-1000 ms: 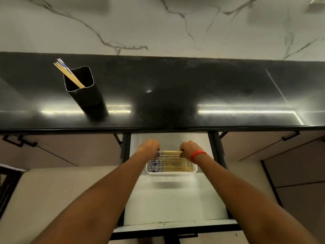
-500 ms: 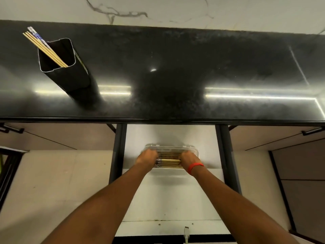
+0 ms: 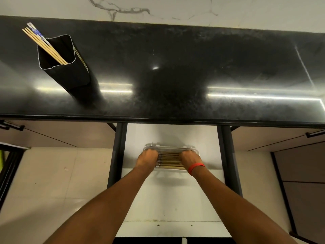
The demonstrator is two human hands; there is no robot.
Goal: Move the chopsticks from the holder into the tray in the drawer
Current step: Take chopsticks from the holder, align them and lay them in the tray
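A black square holder (image 3: 66,71) stands on the dark countertop (image 3: 193,59) at the far left, with a few wooden chopsticks (image 3: 44,44) leaning out of it. Below the counter edge, a clear plastic tray (image 3: 168,147) lies in the open white drawer (image 3: 168,196). Several chopsticks (image 3: 169,158) lie side by side in the tray. My left hand (image 3: 147,158) is curled over their left ends and my right hand (image 3: 190,158), with a red band at the wrist, over their right ends. Both hands rest down inside the tray and hide the chopstick tips.
Black drawer rails (image 3: 117,155) run along both sides of the drawer. Closed cabinet fronts with dark handles (image 3: 314,133) flank it. A marbled white wall (image 3: 158,7) rises behind the counter. Pale floor tiles (image 3: 61,182) show at the lower left.
The bundle held between my hands above the tray has gone down into the tray, and both hands have sunk with it. The holder has not moved.
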